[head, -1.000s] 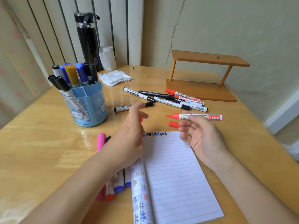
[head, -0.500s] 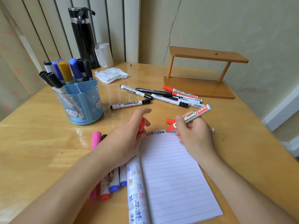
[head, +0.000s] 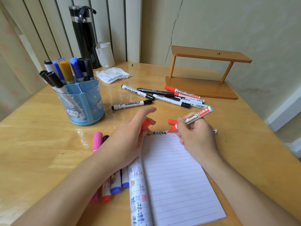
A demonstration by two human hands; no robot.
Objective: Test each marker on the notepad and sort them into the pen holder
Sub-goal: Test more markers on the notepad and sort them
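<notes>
Red marker [head: 195, 117] being gripped in curled right hand [head: 195, 136], tip being held at top edge of notepad [head: 175, 176]. Red cap [head: 145, 123] being pinched in left hand [head: 128, 141], forefinger straight. Risk: stroke being run off page onto table [head: 40, 144], tip so near edge; cap being dropped. Pen holder [head: 81, 101] well apart.

Uncapped red marker [head: 193, 117], tilted, tip at the top edge of the open lined notepad [head: 177, 181].
From the notepad, the blue pen holder [head: 81, 101] stands at 10 o'clock with black, blue and yellow markers upright inside. Loose markers [head: 162, 95] lie at 12 o'clock, further markers [head: 114, 183] at 9, and the red cap [head: 145, 123] is held at 11.
</notes>
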